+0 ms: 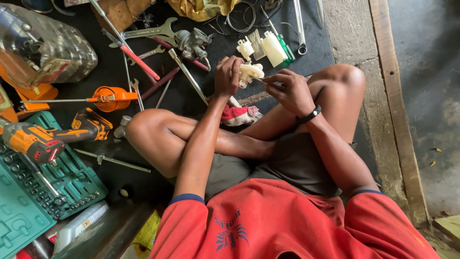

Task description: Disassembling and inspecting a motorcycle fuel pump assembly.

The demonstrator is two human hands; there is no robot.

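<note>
Surface: black mat (201, 96) on concrete floor (421, 72), tools in upper left.
Part: cream plastic piece (250, 72), top centre.
L hand (228, 76): gripped the piece.
R hand (287, 91): pinched thin tool against the piece.

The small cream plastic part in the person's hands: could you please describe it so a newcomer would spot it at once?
Start at the black mat in front of the seated person's knees. Above it, the left hand grips a small cream plastic part while the right hand works at it. Unlike the similar white pieces lying beyond, it is held off the mat.
</note>
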